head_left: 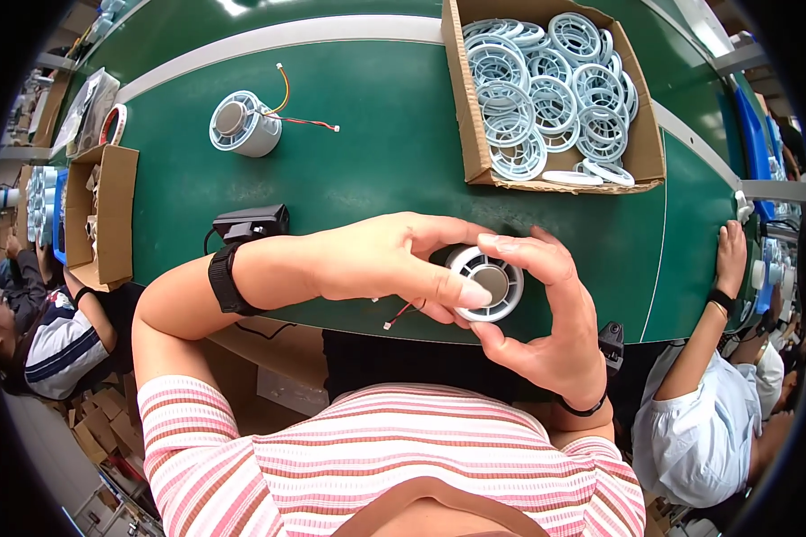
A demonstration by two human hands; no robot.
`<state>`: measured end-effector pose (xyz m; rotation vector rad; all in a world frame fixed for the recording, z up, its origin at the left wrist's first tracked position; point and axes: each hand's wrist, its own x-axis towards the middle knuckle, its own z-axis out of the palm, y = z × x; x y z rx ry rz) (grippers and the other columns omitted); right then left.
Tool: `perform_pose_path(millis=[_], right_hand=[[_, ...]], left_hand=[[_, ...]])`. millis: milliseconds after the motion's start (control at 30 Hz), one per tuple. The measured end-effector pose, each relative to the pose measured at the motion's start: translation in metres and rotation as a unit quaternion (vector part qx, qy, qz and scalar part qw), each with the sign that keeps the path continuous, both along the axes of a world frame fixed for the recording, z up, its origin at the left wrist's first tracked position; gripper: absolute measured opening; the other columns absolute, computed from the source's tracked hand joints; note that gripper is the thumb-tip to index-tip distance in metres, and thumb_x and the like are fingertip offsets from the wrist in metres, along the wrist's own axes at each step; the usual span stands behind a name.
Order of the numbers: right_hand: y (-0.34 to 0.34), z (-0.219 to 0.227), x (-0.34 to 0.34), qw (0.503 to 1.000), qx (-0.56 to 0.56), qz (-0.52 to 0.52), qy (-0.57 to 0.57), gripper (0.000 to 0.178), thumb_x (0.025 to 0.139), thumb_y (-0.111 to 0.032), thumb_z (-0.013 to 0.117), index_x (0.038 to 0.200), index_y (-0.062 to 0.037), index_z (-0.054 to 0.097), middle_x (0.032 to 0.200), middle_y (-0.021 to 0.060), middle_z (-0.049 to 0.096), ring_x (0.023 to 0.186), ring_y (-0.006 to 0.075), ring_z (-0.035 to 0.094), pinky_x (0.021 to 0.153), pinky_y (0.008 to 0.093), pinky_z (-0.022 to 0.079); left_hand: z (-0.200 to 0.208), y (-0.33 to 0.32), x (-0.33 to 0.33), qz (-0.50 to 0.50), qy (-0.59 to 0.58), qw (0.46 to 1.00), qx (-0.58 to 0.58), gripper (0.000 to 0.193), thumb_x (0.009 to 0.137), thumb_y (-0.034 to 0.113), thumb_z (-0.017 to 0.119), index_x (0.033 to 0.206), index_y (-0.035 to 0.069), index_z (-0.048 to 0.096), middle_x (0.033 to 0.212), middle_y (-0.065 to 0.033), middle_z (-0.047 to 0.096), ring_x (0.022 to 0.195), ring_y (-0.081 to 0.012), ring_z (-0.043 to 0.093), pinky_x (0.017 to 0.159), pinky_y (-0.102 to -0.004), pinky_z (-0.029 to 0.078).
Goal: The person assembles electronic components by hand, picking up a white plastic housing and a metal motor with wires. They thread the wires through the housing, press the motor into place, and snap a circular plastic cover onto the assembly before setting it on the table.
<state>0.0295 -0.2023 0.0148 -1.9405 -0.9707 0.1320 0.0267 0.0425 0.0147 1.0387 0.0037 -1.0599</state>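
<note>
Near the table's front edge, both of my hands grip a round white motor housing with dark spokes and a grey metal disc at its centre. My left hand holds it from the left, with the thumb lying on the disc. Around the right side curve the fingers of my right hand, its thumb low on the rim. A thin wire lead with a small white plug sticks out below my left hand. A similar white motor housing stands at the back left, its red and yellow leads spread on the table.
At the back right, an open cardboard box holds many pale blue spoked rings. Another cardboard box sits at the left edge. A black device lies behind my left forearm. Other people sit on both sides; one hand rests at the table's right.
</note>
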Motion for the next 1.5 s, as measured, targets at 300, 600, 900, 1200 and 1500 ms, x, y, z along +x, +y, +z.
perform_pose_path(millis=[300,600,900,1200,1500], right_hand=[[-0.001,-0.007,-0.003,1.000,0.031,0.001,0.002,0.071,0.068,-0.001,0.083,0.134,-0.0057,0.057,0.130,0.0131,0.066,0.119,0.0308,0.064,0.106,0.0470,0.047],[-0.034,-0.006,0.001,0.970,-0.076,-0.185,-0.137,0.060,0.071,0.005,0.076,0.128,-0.0035,0.062,0.130,0.0166,0.061,0.117,0.0327,0.061,0.101,0.0400,0.050],[-0.130,-0.014,0.082,0.853,-0.183,-0.416,-0.255,0.043,0.085,0.001,0.069,0.127,-0.0039,0.063,0.133,0.0134,0.060,0.116,0.0315,0.061,0.104,0.0419,0.046],[-0.013,0.015,0.143,0.925,-0.134,-0.154,-0.319,0.018,0.085,-0.007,0.074,0.103,-0.0064,0.072,0.112,0.0076,0.070,0.116,0.0316,0.061,0.100,0.0425,0.045],[0.011,-0.001,0.162,0.891,-0.201,-0.152,-0.378,0.021,0.082,-0.012,0.075,0.101,-0.0053,0.070,0.101,0.0098,0.068,0.094,0.0319,0.066,0.090,0.0437,0.049]], left_hand=[[-0.006,-0.003,-0.005,0.037,0.022,0.999,-0.018,0.065,0.094,0.008,0.076,0.150,0.000,0.045,0.127,-0.0082,0.065,0.108,-0.0161,0.068,0.096,-0.0337,0.058],[0.054,0.036,-0.013,0.098,-0.651,0.430,0.618,0.036,0.094,0.032,0.074,0.117,0.006,0.065,0.107,-0.0126,0.067,0.082,-0.0318,0.069,0.068,-0.0370,0.056],[0.034,0.085,-0.005,0.127,-0.461,0.431,0.765,0.031,0.096,0.033,0.070,0.104,0.004,0.064,0.102,-0.0128,0.064,0.083,-0.0324,0.068,0.068,-0.0397,0.056],[0.012,-0.014,-0.025,-0.035,-0.740,0.537,0.402,0.040,0.087,0.021,0.078,0.122,0.010,0.064,0.134,-0.0178,0.058,0.093,-0.0314,0.065,0.083,-0.0388,0.056],[-0.014,-0.011,-0.013,0.021,-0.785,0.554,0.277,0.046,0.083,0.025,0.081,0.122,0.009,0.062,0.135,-0.0188,0.057,0.097,-0.0336,0.066,0.080,-0.0401,0.058]])
